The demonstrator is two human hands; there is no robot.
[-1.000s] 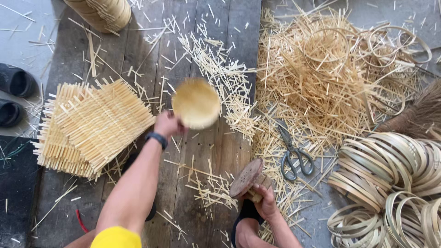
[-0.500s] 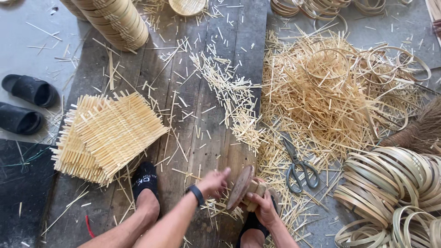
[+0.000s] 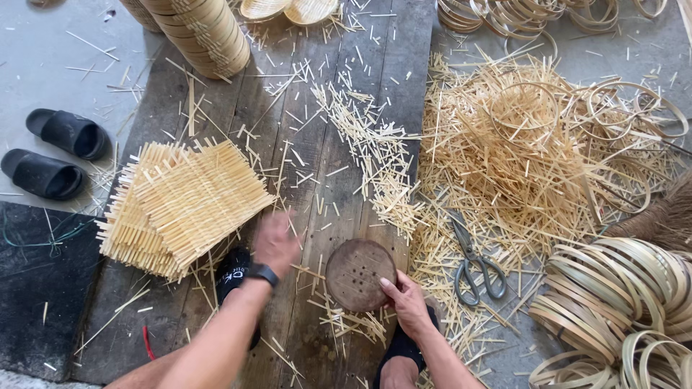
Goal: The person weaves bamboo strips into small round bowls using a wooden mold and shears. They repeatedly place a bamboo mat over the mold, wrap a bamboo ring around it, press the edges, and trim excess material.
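My right hand grips the lower right rim of a round dark wooden disc with several holes, which rests on the plank floor. My left hand, blurred and wearing a black wrist band, hovers open beside the stack of square woven bamboo mats, just right of its corner. It holds nothing.
Scissors lie right of the disc among cut bamboo slivers. Coiled bamboo hoops sit at the right. A stack of rimmed baskets and two finished woven bowls lie at the top. Black sandals sit left.
The round woven basket my left hand held a second ago is gone from it. The left hand moved toward the mat stack; the disc was laid flat, still held by my right hand.
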